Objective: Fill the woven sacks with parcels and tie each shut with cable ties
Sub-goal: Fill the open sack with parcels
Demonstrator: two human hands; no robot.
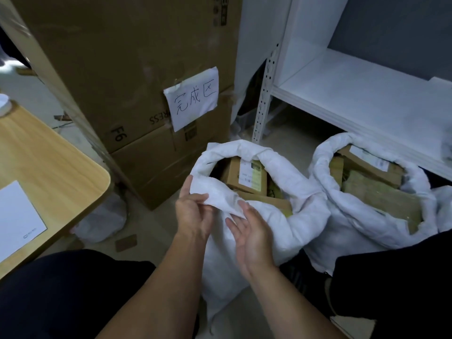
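Sack [281, 216] frame centre, mouth open, parcels [247, 177] inside. Left hand [193, 214] pinches rolled rim between thumb and fingers. Right hand [252, 238] fingers straight, touching rim fold from below. Second sack [367, 216] right.

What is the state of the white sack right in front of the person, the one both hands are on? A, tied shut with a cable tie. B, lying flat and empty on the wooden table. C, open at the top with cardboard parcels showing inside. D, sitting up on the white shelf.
C: the near sack stands open, its rim rolled down, cardboard parcels visible inside, while the left hand pinches its edge and the right hand touches it.
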